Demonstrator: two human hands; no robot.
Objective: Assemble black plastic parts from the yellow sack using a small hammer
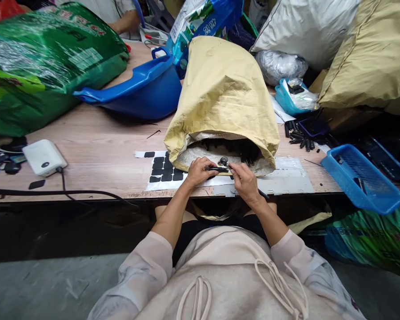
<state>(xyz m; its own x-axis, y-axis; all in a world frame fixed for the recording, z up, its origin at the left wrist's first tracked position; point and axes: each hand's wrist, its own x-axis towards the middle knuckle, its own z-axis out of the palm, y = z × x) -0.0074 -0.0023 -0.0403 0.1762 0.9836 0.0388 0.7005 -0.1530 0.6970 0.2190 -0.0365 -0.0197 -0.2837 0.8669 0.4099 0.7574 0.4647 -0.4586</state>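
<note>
Centre frame: left hand (197, 171) and right hand (244, 181) grip one slim black plastic part (216, 169); tan paper sack (222, 95) behind holds many more; black adhesive pad sheet (163, 170) part-used.

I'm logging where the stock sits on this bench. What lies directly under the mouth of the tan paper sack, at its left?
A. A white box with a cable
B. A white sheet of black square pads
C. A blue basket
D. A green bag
B: the sheet of black pads lies flat on the table, its right edge tucked under the mouth of the sack, just left of the left hand.
</note>
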